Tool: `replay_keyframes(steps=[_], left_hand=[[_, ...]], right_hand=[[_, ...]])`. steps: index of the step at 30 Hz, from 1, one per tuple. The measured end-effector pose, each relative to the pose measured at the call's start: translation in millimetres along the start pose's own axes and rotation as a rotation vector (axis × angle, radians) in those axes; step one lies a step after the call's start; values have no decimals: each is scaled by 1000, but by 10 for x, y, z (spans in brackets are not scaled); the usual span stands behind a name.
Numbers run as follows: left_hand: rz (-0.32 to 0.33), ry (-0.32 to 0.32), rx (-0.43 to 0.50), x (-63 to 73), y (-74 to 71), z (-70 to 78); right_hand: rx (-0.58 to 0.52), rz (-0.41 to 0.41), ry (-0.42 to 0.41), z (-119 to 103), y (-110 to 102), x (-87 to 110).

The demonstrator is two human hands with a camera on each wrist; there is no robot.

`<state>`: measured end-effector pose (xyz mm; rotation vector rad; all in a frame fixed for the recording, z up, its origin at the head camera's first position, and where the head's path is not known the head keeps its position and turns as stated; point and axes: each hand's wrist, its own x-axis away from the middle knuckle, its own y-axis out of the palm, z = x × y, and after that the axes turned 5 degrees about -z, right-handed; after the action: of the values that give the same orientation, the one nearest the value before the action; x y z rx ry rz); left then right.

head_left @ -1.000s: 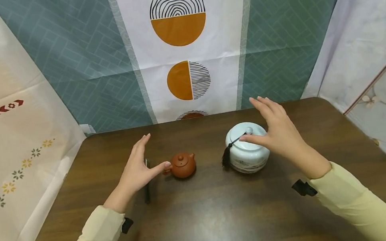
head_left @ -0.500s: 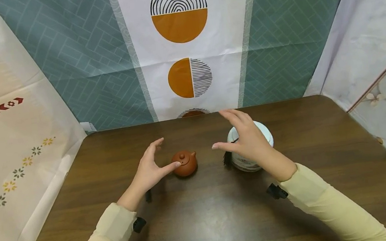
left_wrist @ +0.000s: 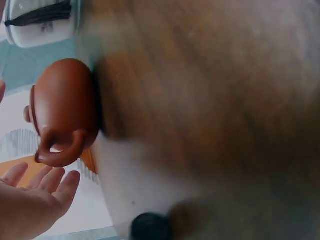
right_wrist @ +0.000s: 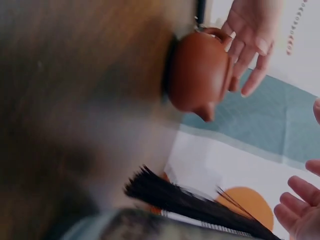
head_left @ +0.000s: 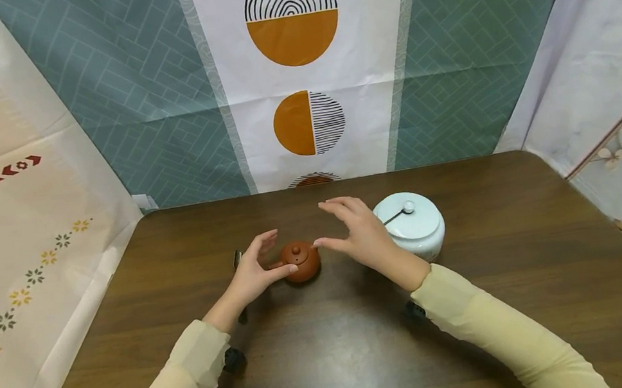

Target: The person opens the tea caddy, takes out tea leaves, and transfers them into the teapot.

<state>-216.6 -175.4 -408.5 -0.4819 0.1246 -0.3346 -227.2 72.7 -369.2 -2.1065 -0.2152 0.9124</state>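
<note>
A small reddish-brown clay teapot (head_left: 303,262) with a knobbed lid stands on the table, its handle to the left and spout to the right. My left hand (head_left: 254,271) is at the handle side, thumb overlapping the pot in the head view; in the left wrist view its spread fingers (left_wrist: 64,192) are beside the handle. My right hand (head_left: 360,238) hovers to the right, its thumb tip near the spout and its fingers apart. In the right wrist view the teapot (right_wrist: 197,72) shows between both hands, and nothing is in either one.
A white lidded porcelain jar (head_left: 415,226) stands behind and right of my right hand; its black tassel (right_wrist: 185,200) hangs in the right wrist view. A dark, pen-like stick (head_left: 236,261) lies left of the teapot, partly behind my left hand. Patterned cloths (head_left: 165,95) hang behind the table (head_left: 331,360).
My right hand has swung left from over the jar to beside the teapot's spout. My left hand has shifted right, closer to the teapot. The teapot and jar have stayed put.
</note>
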Motion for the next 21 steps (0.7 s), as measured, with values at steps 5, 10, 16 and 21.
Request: replay_keyframes(steps=[5, 10, 16, 21], left_hand=[[-26, -49, 89, -22, 36, -42], [-43, -67, 108, -29, 51, -74], [-58, -75, 138, -35, 44, -126], [-70, -107, 162, -47, 41, -146]], right_hand=[[4, -49, -11, 4, 153, -15], [1, -102, -1, -6, 280, -33], [-114, -199, 82, -22, 415, -77], [-225, -257, 158, -16, 529, -93]])
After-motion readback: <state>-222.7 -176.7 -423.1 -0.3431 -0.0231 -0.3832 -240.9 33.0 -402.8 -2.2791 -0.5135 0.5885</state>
